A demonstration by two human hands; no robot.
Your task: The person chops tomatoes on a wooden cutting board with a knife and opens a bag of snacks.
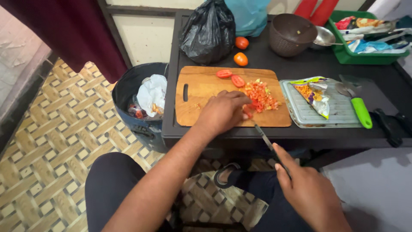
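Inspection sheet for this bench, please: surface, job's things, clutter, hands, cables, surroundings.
Surface: black table carrying a rectangular wooden cutting board.
Job's things: pile of diced red tomato, two tomato halves, thin-bladed knife.
Clutter: two whole tomatoes, black plastic bag, brown woven basket, green-handled peeler, snack packet on a grey tray.
Hands: left hand on the tomato; right hand grips the knife.
Cables: nothing seen.
Surroundings: dark waste bin, patterned floor.

Soft, even indoor light fills the scene, brightest at the upper right. It puts a dull sheen on the crumpled black plastic bag (208,31) and the dark matte tabletop (274,60). Wide-angle distortion bends the edges, and the right hand (310,194) is slightly blurred.
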